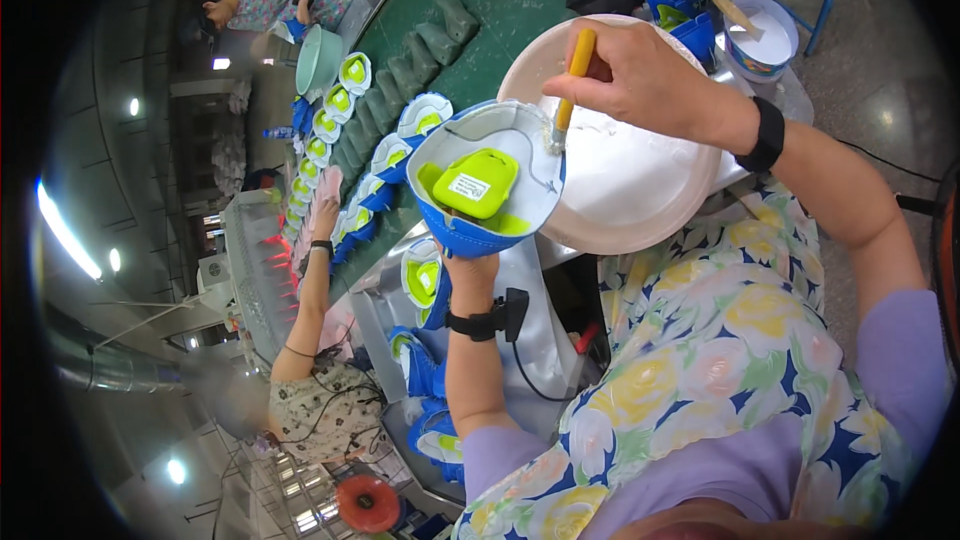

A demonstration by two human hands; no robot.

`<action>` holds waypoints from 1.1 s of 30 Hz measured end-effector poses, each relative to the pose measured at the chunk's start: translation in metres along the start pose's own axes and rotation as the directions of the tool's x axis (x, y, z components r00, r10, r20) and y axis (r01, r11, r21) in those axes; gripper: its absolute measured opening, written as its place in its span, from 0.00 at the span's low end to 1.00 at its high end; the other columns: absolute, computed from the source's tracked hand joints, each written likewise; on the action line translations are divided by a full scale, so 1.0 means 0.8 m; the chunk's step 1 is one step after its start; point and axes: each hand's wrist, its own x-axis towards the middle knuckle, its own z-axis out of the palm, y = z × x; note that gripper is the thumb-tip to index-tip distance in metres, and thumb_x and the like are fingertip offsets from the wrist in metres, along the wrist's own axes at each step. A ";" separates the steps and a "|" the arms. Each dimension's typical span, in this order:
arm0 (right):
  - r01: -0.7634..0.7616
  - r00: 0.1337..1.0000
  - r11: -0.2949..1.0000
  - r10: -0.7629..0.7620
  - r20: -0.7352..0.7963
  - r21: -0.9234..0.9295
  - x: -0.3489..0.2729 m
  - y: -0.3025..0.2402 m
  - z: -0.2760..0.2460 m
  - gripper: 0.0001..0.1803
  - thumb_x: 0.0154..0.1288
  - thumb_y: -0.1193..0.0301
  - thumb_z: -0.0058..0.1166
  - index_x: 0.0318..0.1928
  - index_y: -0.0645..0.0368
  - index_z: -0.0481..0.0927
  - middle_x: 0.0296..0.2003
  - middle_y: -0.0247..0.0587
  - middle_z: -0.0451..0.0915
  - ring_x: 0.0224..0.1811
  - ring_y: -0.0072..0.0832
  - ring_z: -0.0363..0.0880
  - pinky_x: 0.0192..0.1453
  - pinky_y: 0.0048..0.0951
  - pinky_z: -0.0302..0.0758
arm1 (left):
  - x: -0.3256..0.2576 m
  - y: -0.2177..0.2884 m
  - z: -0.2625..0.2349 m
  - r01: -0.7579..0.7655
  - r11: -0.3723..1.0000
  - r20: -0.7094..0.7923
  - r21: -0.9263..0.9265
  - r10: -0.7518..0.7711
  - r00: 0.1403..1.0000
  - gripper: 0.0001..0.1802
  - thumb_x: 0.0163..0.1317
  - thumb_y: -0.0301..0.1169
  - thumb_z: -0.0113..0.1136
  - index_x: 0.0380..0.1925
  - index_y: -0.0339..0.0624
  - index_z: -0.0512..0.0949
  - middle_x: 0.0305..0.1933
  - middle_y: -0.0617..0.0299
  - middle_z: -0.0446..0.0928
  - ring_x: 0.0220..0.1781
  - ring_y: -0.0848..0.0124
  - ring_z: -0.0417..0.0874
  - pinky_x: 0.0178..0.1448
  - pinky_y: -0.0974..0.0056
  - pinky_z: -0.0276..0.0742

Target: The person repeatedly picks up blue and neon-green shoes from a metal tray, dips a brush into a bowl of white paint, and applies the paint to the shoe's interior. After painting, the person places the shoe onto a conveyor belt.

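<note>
Pinches yellow-handled brush (580,58) in right hand (648,85) at edge of white-lined blue shoe upper (528,162), propped on left hand (469,268) with fingers hidden.

Bare left hand (471,267) partly hidden
Blue-and-white shoe upper (462,231) covers its fingers; rectangular white label (468,187) is too small to read.

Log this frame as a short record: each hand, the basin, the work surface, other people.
Left hand: holds a blue shoe upper from below
Right hand: grips a yellow-handled brush, bristles at the upper's pale inner edge
Basin: pale pink, white inside, partly under the right hand
Work surface: green, bearing dark grey pieces and more blue uppers
Other people: two, at the picture's left
</note>
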 end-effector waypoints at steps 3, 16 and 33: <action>-0.140 0.989 0.986 0.143 -0.034 0.093 -0.014 0.004 0.017 0.21 0.62 0.59 0.62 0.32 0.69 0.77 0.21 0.49 0.81 0.21 0.33 0.81 0.26 0.27 0.75 | 0.006 0.025 0.008 -0.026 0.990 -0.124 0.137 0.043 0.991 0.24 0.67 0.32 0.57 0.61 0.39 0.67 0.60 0.54 0.74 0.62 0.64 0.75 0.66 0.59 0.71; -0.305 0.951 0.851 0.296 0.089 0.428 -0.029 -0.010 0.030 0.17 0.63 0.62 0.63 0.35 0.67 0.79 0.24 0.42 0.82 0.23 0.22 0.82 0.27 0.22 0.76 | 0.044 0.058 -0.007 0.032 0.964 -0.451 -0.265 -0.153 0.879 0.24 0.66 0.27 0.57 0.62 0.39 0.69 0.63 0.52 0.72 0.61 0.63 0.76 0.66 0.59 0.71; 0.530 0.798 0.840 -0.541 0.266 0.115 -0.002 -0.019 0.042 0.11 0.64 0.65 0.62 0.40 0.57 0.76 0.32 0.43 0.79 0.34 0.43 0.80 0.38 0.38 0.78 | -0.014 0.090 0.028 0.412 -0.533 0.611 -0.739 -0.271 0.744 0.28 0.73 0.46 0.43 0.68 0.44 0.62 0.65 0.52 0.71 0.62 0.58 0.76 0.65 0.50 0.76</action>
